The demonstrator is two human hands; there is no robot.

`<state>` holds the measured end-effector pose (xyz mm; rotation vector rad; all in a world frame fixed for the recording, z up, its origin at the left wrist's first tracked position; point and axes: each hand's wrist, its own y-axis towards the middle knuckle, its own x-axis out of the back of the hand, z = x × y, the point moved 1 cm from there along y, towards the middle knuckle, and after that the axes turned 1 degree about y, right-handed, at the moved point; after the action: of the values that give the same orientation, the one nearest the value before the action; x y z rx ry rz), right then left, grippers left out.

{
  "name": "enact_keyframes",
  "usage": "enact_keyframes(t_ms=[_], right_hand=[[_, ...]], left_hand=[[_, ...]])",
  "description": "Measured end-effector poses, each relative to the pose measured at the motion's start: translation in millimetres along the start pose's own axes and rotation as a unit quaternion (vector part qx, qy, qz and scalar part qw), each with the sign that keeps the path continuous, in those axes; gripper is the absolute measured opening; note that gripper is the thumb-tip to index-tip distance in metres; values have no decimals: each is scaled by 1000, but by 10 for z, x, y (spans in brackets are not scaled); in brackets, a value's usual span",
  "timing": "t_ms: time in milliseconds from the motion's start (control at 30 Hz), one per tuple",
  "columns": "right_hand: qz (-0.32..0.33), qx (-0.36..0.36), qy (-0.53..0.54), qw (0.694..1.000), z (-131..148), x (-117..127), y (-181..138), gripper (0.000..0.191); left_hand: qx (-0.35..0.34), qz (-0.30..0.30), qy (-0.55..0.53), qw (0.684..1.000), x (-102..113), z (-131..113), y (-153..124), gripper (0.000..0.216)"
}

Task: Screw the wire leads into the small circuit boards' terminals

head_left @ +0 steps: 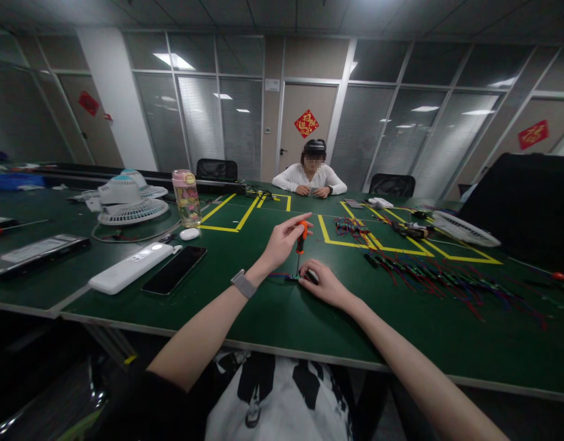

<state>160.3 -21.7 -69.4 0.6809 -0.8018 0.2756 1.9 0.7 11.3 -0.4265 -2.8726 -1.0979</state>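
Note:
My left hand [284, 241] is closed around the orange-and-black handle of a screwdriver [300, 244], which stands upright with its shaft pointing down. The tip meets a small circuit board [293, 278] with thin red and blue wires that lies on the green table [254, 312]. From the right, my right hand [322, 283] rests on the table with bent fingers, its fingertips at the board's right end. A dark object [312, 277] shows under that hand; its kind I cannot make out.
Rows of wired circuit boards [438, 277] lie to the right, with a wire bundle [350, 228] beyond. To the left are a phone [175, 270], a white power strip-like device [130, 267], a water bottle [187, 199] and white fans [132, 208]. Opposite sits a person [310, 174].

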Motion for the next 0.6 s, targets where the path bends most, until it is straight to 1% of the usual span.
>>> enact_keyframes(t_ms=[67,133,200,233,300,400,467,600], right_hand=[[0,0,1,1000,4,1,3,5],[-1,0,3,1000,9,1,5,5],[-2,1,5,1000,13,2,7,5],[-4,2,6,1000,15,3,6,5],[-5,1,7,1000,15,4,5,5],[-4,-3,6,1000,13,5,1,6],[-3,-5,4,1000,13,4,-1,6],[0,-4,1,1000,17,1,3,7]], left_hand=[[-7,-26,40,999,7,5,-3,32],[-42,-60,120,990,20,-7,-16,27],[-76,-70,170,980,27,-24,-28,26],[-86,-63,173,979,26,-28,-29,27],[-76,-31,127,988,16,-23,-23,34],[-10,22,5,1000,-6,12,-4,40],[11,15,-18,1000,-6,31,2,39],[-28,-53,84,995,30,33,-3,30]])
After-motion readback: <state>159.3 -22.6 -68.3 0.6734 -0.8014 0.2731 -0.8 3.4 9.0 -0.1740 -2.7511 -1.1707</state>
